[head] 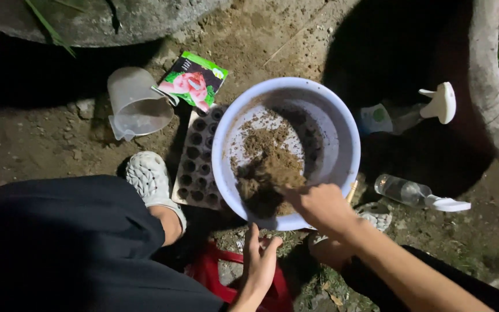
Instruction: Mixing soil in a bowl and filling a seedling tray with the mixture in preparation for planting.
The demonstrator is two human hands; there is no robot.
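Soil [272, 167], brown and crumbly, lies heaped toward six o'clock inside a pale round basin [342, 136] set on bare ground at the centre of the scene, lit by a hard light against surrounding dark. At nine o'clock from the basin a clear plastic measuring jug [137, 104] lies tipped on its side, with a seed packet [194, 81] showing pink flowers just beside it at about eleven o'clock. A dark seedling tray [198, 159], its round cells visible, is tucked partly under the basin's left rim, and a pale perforated clog [151, 179] rests against the tray's near edge. Below the basin, at six o'clock, the left hand [259, 263] hangs loosely spread and holds nothing, near the rim but apart from it, above a red cloth or bag [212, 271]. The right hand [319, 205] reaches over the rim with fingers drawn together in the soil; whether they pinch a clump cannot be told. Working the mix well would likely mean crumbling lumps between the fingers and keeping the hand low inside the basin so nothing spills over the rim, ideally with the free hand steadying the rim. At three o'clock lie two spray bottles, one with a white trigger head [443, 103] and a clear one [402, 190] nearer the person.
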